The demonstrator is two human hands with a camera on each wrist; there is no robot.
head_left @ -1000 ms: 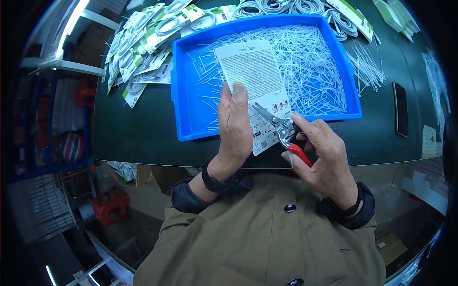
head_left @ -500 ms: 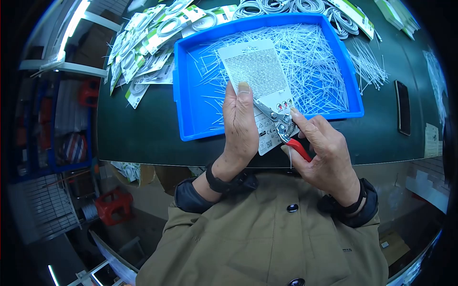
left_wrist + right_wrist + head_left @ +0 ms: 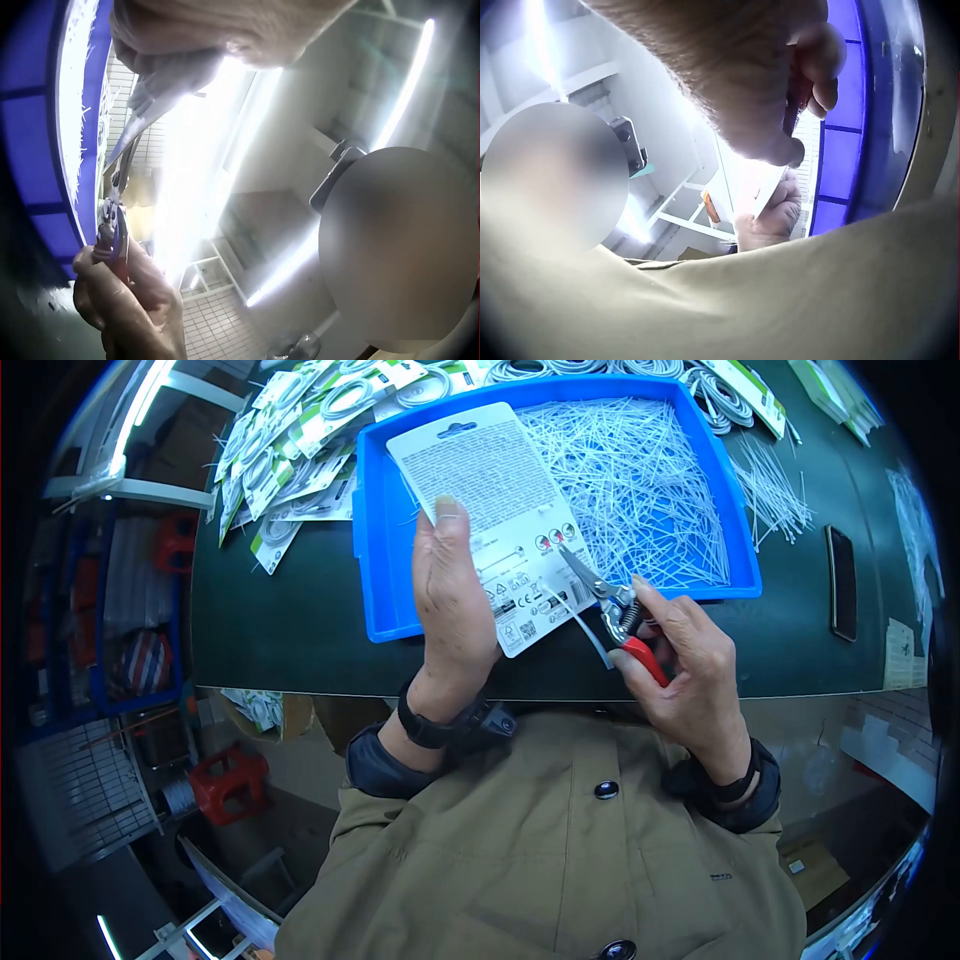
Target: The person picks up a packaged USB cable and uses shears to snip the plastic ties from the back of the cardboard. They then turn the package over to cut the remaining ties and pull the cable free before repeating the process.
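My left hand [image 3: 450, 595] grips a white printed packaging card [image 3: 490, 480] by its left edge, thumb flat on the text side. The card is tilted over the front of a blue tray [image 3: 395, 628]. In my right hand [image 3: 690, 660] are red-handled pruning shears [image 3: 620, 610], their blade tips over the card's lower right part. A narrow white strip, like a cable tie tail [image 3: 590, 635], runs from the card's lower part to beside my right thumb. In the left wrist view, the right hand [image 3: 127, 300] holds the shears [image 3: 112, 210] below the card's edge.
Many loose white cable ties [image 3: 640, 490] fill the tray. Carded coiled cables [image 3: 290, 460] are heaped at the back left, with bare grey coils [image 3: 715, 400] behind the tray. More ties [image 3: 775, 490] and a phone [image 3: 842, 582] lie to the right.
The card and left hand have shifted left and slightly up, away from the right hand. The shears' blades now show more fully, and the white strip has come into plain view.
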